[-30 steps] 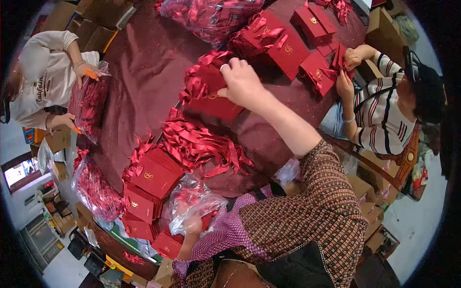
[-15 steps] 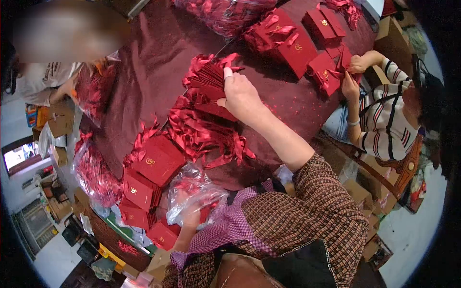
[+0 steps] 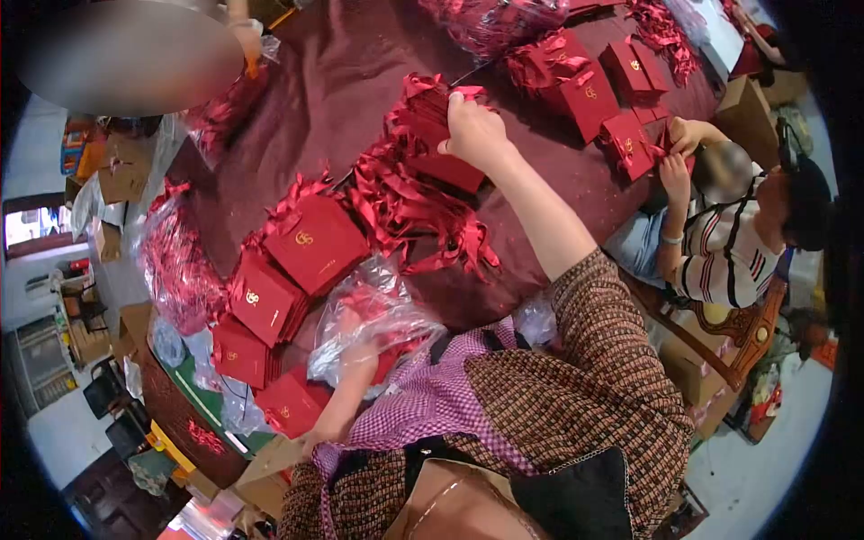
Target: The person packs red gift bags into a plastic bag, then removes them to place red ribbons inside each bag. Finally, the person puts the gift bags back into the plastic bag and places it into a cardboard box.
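My right hand (image 3: 475,130) reaches far over the cloth-covered table, its fingers closed round a stack of red ribboned bags (image 3: 427,126). Loose red ribbons (image 3: 409,211) spill below that stack. Nearer my body, my left hand (image 3: 358,346) is inside or behind a clear plastic bag (image 3: 382,297) that holds red items; the plastic blurs its fingers. Left of the plastic lie several piles of red bags with gold print, among them a large one (image 3: 317,243) and a smaller one (image 3: 263,297).
A co-worker at the right handles a red bag (image 3: 627,144) with both hands. Another person stands at the upper left beside a plastic-wrapped bundle. A wrapped red bundle (image 3: 180,261) lies at the left table edge. More wrapped goods (image 3: 495,22) and red bags are at the back.
The view has shifted, so the table's contents appear farther right. My right hand keeps its grip on the stack. The person at the upper left has an arm raised higher.
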`<state>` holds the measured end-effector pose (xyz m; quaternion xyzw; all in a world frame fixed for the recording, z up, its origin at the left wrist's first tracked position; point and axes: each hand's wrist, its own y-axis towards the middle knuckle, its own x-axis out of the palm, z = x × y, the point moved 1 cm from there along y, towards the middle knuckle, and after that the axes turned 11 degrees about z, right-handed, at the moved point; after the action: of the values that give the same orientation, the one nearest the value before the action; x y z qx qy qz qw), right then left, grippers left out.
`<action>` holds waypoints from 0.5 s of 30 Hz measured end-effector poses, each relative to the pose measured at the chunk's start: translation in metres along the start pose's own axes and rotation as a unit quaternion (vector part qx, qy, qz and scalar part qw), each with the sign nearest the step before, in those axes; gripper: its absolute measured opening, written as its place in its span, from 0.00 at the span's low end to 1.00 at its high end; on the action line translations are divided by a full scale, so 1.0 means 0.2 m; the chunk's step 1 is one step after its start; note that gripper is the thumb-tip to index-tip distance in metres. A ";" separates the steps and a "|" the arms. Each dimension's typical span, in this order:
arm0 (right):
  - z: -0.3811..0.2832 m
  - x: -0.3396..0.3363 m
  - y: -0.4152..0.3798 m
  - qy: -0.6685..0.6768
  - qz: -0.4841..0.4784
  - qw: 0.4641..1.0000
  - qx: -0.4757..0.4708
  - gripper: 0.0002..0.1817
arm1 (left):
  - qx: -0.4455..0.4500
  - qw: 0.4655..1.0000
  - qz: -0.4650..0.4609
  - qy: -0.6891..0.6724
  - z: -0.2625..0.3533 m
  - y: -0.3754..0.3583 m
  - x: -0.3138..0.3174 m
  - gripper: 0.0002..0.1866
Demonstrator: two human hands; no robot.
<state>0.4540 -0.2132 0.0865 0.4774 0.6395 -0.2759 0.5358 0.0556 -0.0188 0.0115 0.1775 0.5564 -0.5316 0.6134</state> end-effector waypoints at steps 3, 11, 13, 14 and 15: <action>-0.05 0.05 0.07 -0.017 -0.007 1.000 -0.024 0.22 | 0.016 0.999 -0.013 -0.035 -0.02 0.04 0.00 0.39; -0.06 0.10 -0.01 -0.013 0.086 0.992 -0.096 0.16 | 0.176 0.974 0.143 0.006 -0.20 0.02 0.19 0.33; -0.07 -0.02 -0.09 -0.048 0.053 0.992 -0.102 0.16 | 0.132 0.981 0.130 -0.061 -0.16 0.00 0.12 0.33; -0.07 -0.08 -0.14 -0.065 0.074 0.987 -0.131 0.17 | 0.140 0.986 0.093 -0.011 -0.22 0.02 0.18 0.33; -0.06 -0.15 -0.19 -0.084 0.067 0.984 -0.145 0.19 | 0.149 0.987 0.054 0.040 -0.25 0.03 0.23 0.33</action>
<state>0.4143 -0.2262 0.1116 0.4113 0.5924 -0.1827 0.6682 0.0287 0.0026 -0.0465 0.3179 0.4846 -0.5675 0.5848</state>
